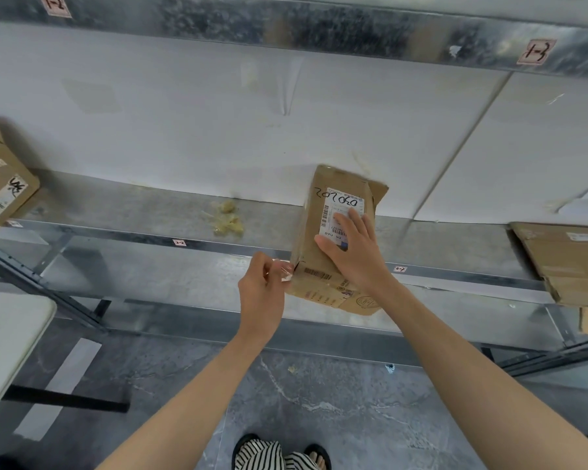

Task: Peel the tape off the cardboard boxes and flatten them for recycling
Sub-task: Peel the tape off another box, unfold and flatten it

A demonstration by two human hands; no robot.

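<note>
Two grips work the cardboard box [319, 290], at frame centre on the shelf [150, 212], long axis running up the frame. Your left grip [262, 290] pinches the clear tape [285, 271] at its lower-left corner; your right grip [350, 252] presses flat, fingers straight, on top. Pull leftward.

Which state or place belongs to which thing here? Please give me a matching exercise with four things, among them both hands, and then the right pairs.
Things:
1. left hand
2. right hand
3. yellowish crumpled wads
4. flattened cardboard

Places or states:
A. lies flat at the right end of the shelf
B. pinches the clear tape at a corner of the box
C. rests with straight fingers on the white label
D. lie on the shelf, left of the box

Pairs: 1-B, 2-C, 3-D, 4-A.
</note>
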